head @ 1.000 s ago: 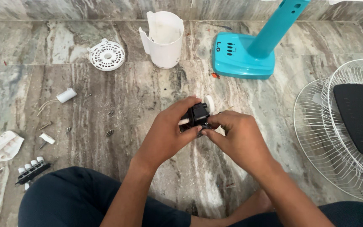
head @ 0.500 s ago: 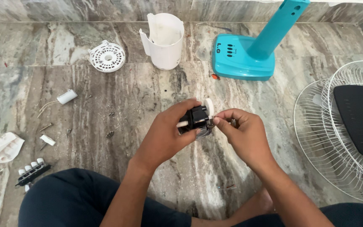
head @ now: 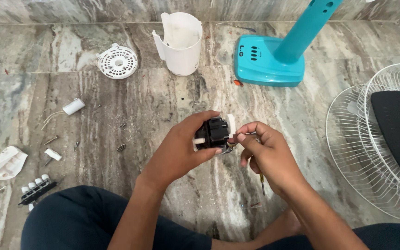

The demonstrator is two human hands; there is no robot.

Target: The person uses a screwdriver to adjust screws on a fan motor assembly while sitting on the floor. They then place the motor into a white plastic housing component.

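Note:
My left hand (head: 181, 150) grips a small black part with white knobs (head: 214, 132) over the marble floor. My right hand (head: 267, 155) sits just to its right, fingertips pinching at the part's right side, and a thin tool (head: 261, 183) hangs down from under that palm. A turquoise fan base with its slanted pole (head: 274, 58) stands at the top right. A white plastic housing (head: 180, 42) stands upright at the top centre, with a round white vented cover (head: 117, 61) to its left.
White wire fan guards (head: 376, 148) with a dark piece on them lie at the right. On the left lie a small white cylinder with wires (head: 72, 107), loose screws (head: 121, 147), a white cap (head: 8, 163) and a black strip of white buttons (head: 37, 189). My knees fill the bottom edge.
My right hand has shifted slightly off the black part, from cupping it to pinching at its right side. The left hand keeps its hold in the same place.

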